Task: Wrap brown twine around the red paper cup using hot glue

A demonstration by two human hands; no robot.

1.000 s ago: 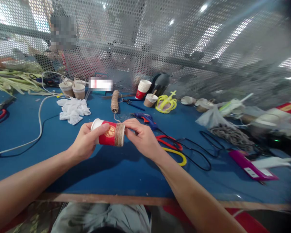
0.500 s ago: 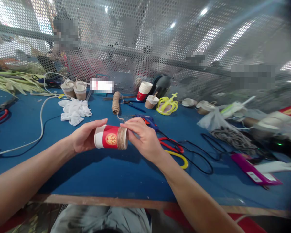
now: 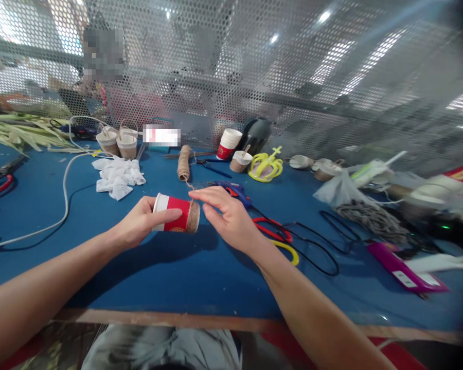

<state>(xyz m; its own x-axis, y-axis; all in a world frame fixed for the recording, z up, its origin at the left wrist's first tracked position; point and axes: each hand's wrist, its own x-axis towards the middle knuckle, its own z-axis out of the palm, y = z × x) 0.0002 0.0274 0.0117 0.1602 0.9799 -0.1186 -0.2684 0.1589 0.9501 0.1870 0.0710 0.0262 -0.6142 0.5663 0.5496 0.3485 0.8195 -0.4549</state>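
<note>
A red and white paper cup [image 3: 177, 206] lies sideways in my left hand [image 3: 139, 224], the thumb pressed along its red side. Brown twine [image 3: 193, 218] is wound in a band around the cup's right end. From that band a strand runs back to a roll of twine [image 3: 184, 163] lying behind the cup. My right hand [image 3: 228, 218] is at the wound end, its fingers stretched out and thumb apart. Its fingertips touch or hover over the strand; I cannot tell which.
Behind my right hand lies a glue gun [image 3: 237, 194] with a black cord, near red and yellow scissors handles [image 3: 285, 252]. White crumpled material [image 3: 119, 176], stacked cups [image 3: 229, 144] and a yellow crown-shaped piece [image 3: 266, 167] stand farther back. A perforated metal screen [image 3: 216, 67] borders the table.
The cup has turned in my left hand, so its gold emblem has rolled downward. My left thumb now lies across the cup's front. My right thumb has come away from the twine-wrapped end.
</note>
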